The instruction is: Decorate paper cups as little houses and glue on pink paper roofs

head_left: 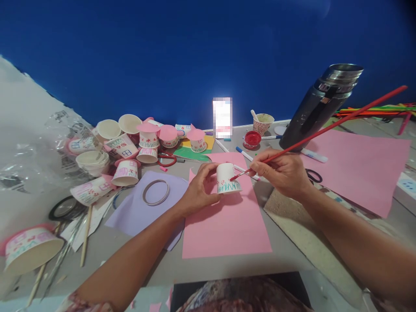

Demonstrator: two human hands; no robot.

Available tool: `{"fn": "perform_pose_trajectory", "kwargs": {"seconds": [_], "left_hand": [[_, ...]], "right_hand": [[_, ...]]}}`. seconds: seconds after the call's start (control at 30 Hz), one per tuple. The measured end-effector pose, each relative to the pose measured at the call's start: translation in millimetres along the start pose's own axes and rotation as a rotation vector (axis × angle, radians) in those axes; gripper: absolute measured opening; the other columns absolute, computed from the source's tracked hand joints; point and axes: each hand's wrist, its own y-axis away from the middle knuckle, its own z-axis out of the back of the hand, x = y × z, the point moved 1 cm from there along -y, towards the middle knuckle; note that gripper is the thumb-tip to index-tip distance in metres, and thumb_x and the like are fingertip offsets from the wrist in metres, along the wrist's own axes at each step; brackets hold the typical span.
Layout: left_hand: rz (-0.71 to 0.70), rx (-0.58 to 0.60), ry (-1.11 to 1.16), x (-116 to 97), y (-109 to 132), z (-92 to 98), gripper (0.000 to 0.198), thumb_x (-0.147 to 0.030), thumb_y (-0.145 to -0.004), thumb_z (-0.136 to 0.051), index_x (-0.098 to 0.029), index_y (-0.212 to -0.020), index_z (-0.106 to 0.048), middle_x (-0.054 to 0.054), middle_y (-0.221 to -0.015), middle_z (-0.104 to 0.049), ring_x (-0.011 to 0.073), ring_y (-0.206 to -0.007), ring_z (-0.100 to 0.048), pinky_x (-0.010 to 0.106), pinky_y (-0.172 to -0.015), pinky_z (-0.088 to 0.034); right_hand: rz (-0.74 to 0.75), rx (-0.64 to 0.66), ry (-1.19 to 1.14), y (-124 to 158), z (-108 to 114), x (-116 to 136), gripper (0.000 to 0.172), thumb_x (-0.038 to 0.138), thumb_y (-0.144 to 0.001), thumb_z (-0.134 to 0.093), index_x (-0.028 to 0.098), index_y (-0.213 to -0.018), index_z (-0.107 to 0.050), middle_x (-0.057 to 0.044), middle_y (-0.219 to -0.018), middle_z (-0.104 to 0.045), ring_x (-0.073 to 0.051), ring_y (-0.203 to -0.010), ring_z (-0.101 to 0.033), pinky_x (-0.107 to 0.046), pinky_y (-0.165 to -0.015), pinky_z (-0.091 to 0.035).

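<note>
- Left hand (205, 184): fingers and thumb curled around the cup (225, 173), gripping it from the left side.
- Cup: white, held mouth down, slightly tilted, over the near pink sheet (227, 236). Whether its rim touches the paper, cannot tell. Green grass-like strokes run along the wide rim; small red marks sit above them.
- Right hand (282, 171): closed in a pen-like grip on the red brush (325, 131), low on the handle. Handle slants up to the right; bristles appear to touch the cup's side, among the red marks.
- Paint pot (252, 140): open, red inside, beyond the hands; patterned cup (263, 126) just behind it, a pale stick leaning inside.
- Flask (312, 110): dark, beyond the right hand, leaning right in view.
- Far pink sheet (360, 169): to the right, partly behind the right forearm.
- Purple sheet (126, 216): left of the near pink sheet, a tape ring (159, 203) lying on it.
- Finished-looking cups (125, 174): clustered at left, several with pink paper tops, some on their sides.
- Red-handled scissors (167, 161): just right of that cluster.
</note>
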Motion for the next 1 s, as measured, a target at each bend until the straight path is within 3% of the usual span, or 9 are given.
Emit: {"fn": "perform_pose_trajectory", "kwargs": {"seconds": [0.2, 0.47, 1.0], "left_hand": [[0.008, 0.013, 0.073, 1.0, -0.5, -0.7, 0.073, -0.016, -0.073, -0.083, -0.031, -0.138, -0.053, 0.008, -0.141, -0.047, 0.031, -0.139, -0.052, 0.05, -0.119, -0.043], [0.002, 0.008, 0.031, 2.4, 0.4, -1.0, 0.075, -0.012, -0.073, -0.082, -0.03, -0.14, -0.054, 0.008, -0.139, -0.049, 0.0322, -0.139, -0.05, 0.05, -0.119, -0.042], [0.009, 0.015, -0.063, 1.9, 2.2, -0.4, 0.074, -0.021, -0.076, -0.085, -0.03, -0.142, -0.053, 0.01, -0.145, -0.049, 0.0332, -0.138, -0.051, 0.051, -0.118, -0.043]], "right_hand": [[-0.021, -0.057, 0.003, -1.2, 0.6, 0.0, 0.021, 0.024, -0.091, -0.069, 0.022, -0.071, -0.074, 0.0, -0.069, -0.077, -0.015, -0.062, -0.068, -0.026, -0.057, -0.05], [-0.01, -0.017, -0.013, 1.0, -2.5, -2.0, 0.021, 0.023, -0.092, -0.068, 0.022, -0.072, -0.075, 0.001, -0.07, -0.077, -0.014, -0.062, -0.067, -0.025, -0.057, -0.049], [0.027, 0.014, -0.043, 2.1, -8.0, 2.0, 0.02, 0.023, -0.091, -0.069, 0.021, -0.072, -0.075, -0.001, -0.072, -0.077, -0.014, -0.064, -0.07, -0.024, -0.057, -0.052]]}}
